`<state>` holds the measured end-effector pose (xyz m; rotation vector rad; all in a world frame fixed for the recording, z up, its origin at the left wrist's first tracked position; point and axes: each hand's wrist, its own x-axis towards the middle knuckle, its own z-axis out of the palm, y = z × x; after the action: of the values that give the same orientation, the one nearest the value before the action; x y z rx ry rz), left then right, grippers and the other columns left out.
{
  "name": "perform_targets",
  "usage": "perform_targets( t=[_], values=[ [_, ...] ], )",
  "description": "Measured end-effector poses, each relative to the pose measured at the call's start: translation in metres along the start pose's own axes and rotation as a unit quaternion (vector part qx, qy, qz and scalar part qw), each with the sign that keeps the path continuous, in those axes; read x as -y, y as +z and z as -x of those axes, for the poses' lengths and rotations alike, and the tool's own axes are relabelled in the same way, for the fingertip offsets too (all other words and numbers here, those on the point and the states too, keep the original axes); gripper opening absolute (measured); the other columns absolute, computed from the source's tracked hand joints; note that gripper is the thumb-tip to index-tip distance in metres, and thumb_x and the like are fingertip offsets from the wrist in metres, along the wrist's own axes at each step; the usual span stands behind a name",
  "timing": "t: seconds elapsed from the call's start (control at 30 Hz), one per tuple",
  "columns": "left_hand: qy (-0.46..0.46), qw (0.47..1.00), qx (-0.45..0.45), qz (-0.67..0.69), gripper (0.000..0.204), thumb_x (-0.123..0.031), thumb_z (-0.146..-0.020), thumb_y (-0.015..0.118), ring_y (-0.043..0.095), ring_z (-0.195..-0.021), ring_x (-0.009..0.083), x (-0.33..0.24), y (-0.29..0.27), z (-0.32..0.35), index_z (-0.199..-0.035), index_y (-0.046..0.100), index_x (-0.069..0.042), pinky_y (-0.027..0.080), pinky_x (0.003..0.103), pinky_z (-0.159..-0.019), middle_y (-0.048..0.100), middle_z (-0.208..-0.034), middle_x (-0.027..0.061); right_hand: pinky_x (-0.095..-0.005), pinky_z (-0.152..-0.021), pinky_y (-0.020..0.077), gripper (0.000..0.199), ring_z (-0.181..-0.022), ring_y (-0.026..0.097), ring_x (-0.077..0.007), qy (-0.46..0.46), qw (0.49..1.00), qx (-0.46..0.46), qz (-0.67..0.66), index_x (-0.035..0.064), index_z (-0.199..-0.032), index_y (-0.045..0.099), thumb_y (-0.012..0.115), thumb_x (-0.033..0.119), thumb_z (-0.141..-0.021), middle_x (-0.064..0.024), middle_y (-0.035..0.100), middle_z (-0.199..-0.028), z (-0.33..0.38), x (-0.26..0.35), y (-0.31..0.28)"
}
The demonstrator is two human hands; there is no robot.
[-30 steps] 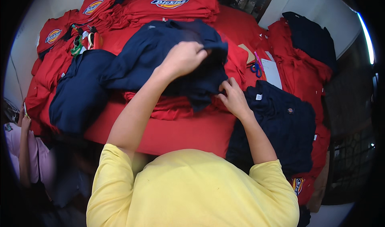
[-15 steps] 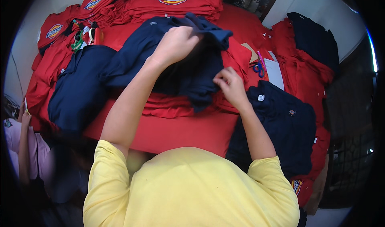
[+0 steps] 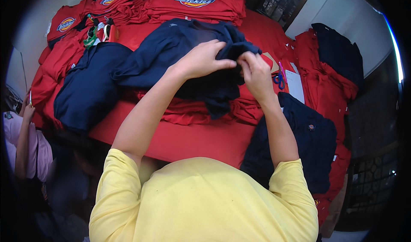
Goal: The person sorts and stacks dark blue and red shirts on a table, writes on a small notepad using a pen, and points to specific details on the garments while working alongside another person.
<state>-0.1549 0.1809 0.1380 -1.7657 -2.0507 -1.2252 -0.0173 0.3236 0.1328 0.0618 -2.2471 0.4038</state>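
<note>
A navy blue shirt point(image 3: 156, 56) with a small pale mark lies bunched over a red stack of garments. My left hand point(image 3: 201, 62) is over its middle, with thumb and forefinger spread apart against the dark cloth; the other fingertips are hidden. At the shirt's right end, my right hand point(image 3: 257, 73) pinches a raised fold of the fabric between bent fingers. The two hands are close together but not touching. Beneath the navy shirt, folded edges of red garments point(image 3: 184, 113) show.
Navy garments point(image 3: 92, 88) lie at left, another folded navy garment point(image 3: 306, 135) at right. Red shirt piles point(image 3: 192, 11) line the back. Blue-handled scissors point(image 3: 279, 80) and white paper point(image 3: 294, 86) lie right of my hands. At far left, a person's hand point(image 3: 29, 111) holds a small object.
My left hand has come down and right from the lifted cloth, its thumb and forefinger now apart. My right hand has risen to the shirt's right end and taken a fold. The view has shifted slightly.
</note>
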Motion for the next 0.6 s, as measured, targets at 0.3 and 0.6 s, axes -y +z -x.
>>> perform_targets(
  t=[0.3,0.6],
  values=[
    [0.024,0.968,-0.016,-0.249,0.014,-0.008,-0.073,0.063,0.065,-0.081,0.0380,0.017,-0.046,-0.025,-0.084,0.063,0.000,0.052,0.048,-0.070,0.066,-0.083,0.0215,-0.0525,-0.108,0.0270,0.071,-0.133,0.036,-0.0326,-0.198,0.966,-0.079,0.147,0.0181,-0.132,0.050,0.080,0.021,-0.068,-0.0080,0.046,-0.138,-0.057,0.065,-0.010],
    [-0.005,0.961,-0.221,-0.165,0.033,-0.009,-0.070,0.067,0.063,-0.086,0.0318,0.021,-0.008,0.031,-0.103,0.062,-0.006,0.051,0.040,-0.078,0.065,-0.094,0.0121,-0.0433,-0.094,0.0432,0.033,-0.090,0.057,-0.0324,-0.138,0.983,0.043,0.111,0.0054,-0.095,0.064,0.053,-0.004,-0.065,-0.0116,0.062,-0.091,-0.072,0.004,-0.007]
  ],
)
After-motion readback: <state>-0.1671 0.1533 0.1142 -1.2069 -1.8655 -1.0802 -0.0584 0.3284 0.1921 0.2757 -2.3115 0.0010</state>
